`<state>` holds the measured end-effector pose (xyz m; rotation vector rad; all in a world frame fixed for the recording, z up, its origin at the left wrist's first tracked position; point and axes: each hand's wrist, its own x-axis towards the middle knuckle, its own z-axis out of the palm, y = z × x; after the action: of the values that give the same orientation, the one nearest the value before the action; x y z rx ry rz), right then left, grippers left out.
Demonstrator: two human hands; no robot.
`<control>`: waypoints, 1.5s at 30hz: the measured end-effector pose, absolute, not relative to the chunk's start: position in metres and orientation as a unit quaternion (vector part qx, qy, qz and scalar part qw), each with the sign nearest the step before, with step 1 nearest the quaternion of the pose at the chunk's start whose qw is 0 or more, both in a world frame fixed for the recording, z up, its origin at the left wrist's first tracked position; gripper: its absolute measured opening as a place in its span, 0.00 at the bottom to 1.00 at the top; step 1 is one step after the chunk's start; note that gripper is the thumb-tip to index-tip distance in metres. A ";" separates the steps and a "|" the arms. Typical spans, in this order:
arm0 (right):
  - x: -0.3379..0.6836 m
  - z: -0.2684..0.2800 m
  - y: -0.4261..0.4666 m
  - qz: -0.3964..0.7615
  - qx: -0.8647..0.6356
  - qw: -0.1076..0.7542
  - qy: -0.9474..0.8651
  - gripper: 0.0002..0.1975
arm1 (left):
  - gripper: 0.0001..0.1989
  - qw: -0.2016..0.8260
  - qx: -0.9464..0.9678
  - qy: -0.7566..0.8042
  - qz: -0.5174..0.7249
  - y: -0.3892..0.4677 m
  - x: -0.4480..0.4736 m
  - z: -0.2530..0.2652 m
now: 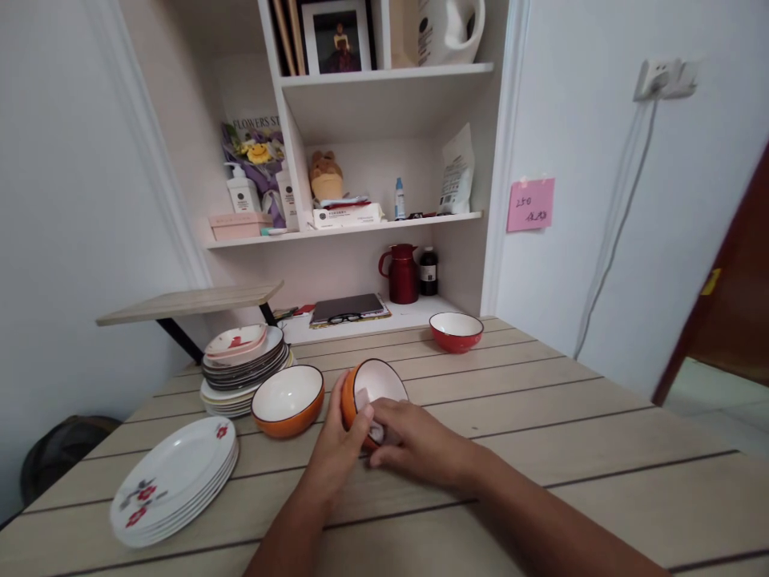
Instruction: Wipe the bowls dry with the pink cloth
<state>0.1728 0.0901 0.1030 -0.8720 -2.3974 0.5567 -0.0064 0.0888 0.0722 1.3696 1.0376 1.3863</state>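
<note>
"What is your left hand (337,445) doing?"

"It is curled around the side of an orange bowl (384,382). I have the bowl tipped over, so its white inside faces up and to the right. It is near the middle of the surface (577,433), but I cannot tell if its bottom touches the wood."

"And your right hand (414,437)?"

"That one pinches a pale cloth (362,397) at the near edge of the bowl. Some of the cloth goes inside. (My fingers hide a lot of it, so I cannot tell its whole shape.)"

"What is close to you?"

"Another orange bowl (288,401) sits upright just to the left. Behind it, more to the left, is a tall pile of plates (240,369) with a pink and white dish (234,340) on top. Nearer to me is a stack of white oval plates (180,473) with red flowers."

"What is farther back?"

"A red bowl (456,340) stands upright on the right. Past it, a dark red jug (404,276) stands beside a dark bottle (428,272) on the bottom shelf (420,312)."
</note>
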 end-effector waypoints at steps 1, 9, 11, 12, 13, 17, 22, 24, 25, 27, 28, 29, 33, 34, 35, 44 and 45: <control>0.177 0.103 0.092 0.192 -0.318 0.237 -0.898 0.21 | 0.42 0.445 0.553 0.425 0.562 0.089 -0.006 0.072; 0.185 0.094 0.098 0.077 -0.343 0.169 -0.921 0.20 | 0.39 0.447 0.545 0.425 0.568 0.095 -0.007 0.070; 0.183 0.093 0.097 0.061 -0.341 0.169 -0.923 0.18 | 0.40 0.446 0.544 0.428 0.567 0.096 -0.007 0.069; 0.181 0.093 0.097 0.062 -0.339 0.171 -0.923 0.17 | 0.40 0.447 0.543 0.429 0.567 0.097 -0.008 0.068; 0.180 0.093 0.096 0.069 -0.339 0.174 -0.922 0.17 | 0.40 0.447 0.541 0.430 0.568 0.098 -0.008 0.068; 0.179 0.097 0.094 0.131 -0.353 0.194 -0.906 0.27 | 0.38 0.452 0.537 0.431 0.567 0.097 -0.008 0.069; 0.179 0.095 0.093 0.157 -0.351 0.223 -0.896 0.35 | 0.38 0.451 0.536 0.431 0.569 0.096 -0.008 0.069; 0.179 0.093 0.093 0.147 -0.356 0.223 -0.895 0.27 | 0.38 0.448 0.534 0.434 0.571 0.096 -0.007 0.069; 0.178 0.092 0.093 0.143 -0.358 0.225 -0.895 0.24 | 0.38 0.447 0.533 0.435 0.572 0.096 -0.007 0.069; 0.177 0.091 0.093 0.147 -0.365 0.240 -0.888 0.22 | 0.38 0.448 0.529 0.437 0.573 0.096 -0.007 0.069; 0.177 0.090 0.093 0.154 -0.368 0.251 -0.882 0.22 | 0.38 0.449 0.527 0.437 0.574 0.096 -0.007 0.070; 0.177 0.090 0.094 0.163 -0.369 0.264 -0.876 0.21 | 0.37 0.451 0.524 0.436 0.577 0.096 -0.007 0.070; 0.176 0.090 0.095 0.202 -0.346 0.298 -0.866 0.19 | 0.36 0.455 0.514 0.430 0.586 0.094 -0.006 0.073; 0.176 0.090 0.095 0.205 -0.339 0.299 -0.868 0.18 | 0.36 0.454 0.515 0.432 0.586 0.094 -0.006 0.073; 0.176 0.091 0.095 0.206 -0.336 0.297 -0.870 0.18 | 0.36 0.452 0.516 0.433 0.584 0.094 -0.006 0.073; 0.173 0.096 0.088 0.173 -0.376 0.211 -0.886 0.32 | 0.37 0.465 0.517 0.436 0.572 0.091 -0.006 0.074; 0.172 0.096 0.088 0.170 -0.381 0.203 -0.886 0.31 | 0.38 0.465 0.516 0.437 0.571 0.090 -0.006 0.074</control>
<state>0.1719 0.0877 0.0965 -1.0640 -2.4719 0.4737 -0.0059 0.0905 0.0738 1.2675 1.0729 1.4019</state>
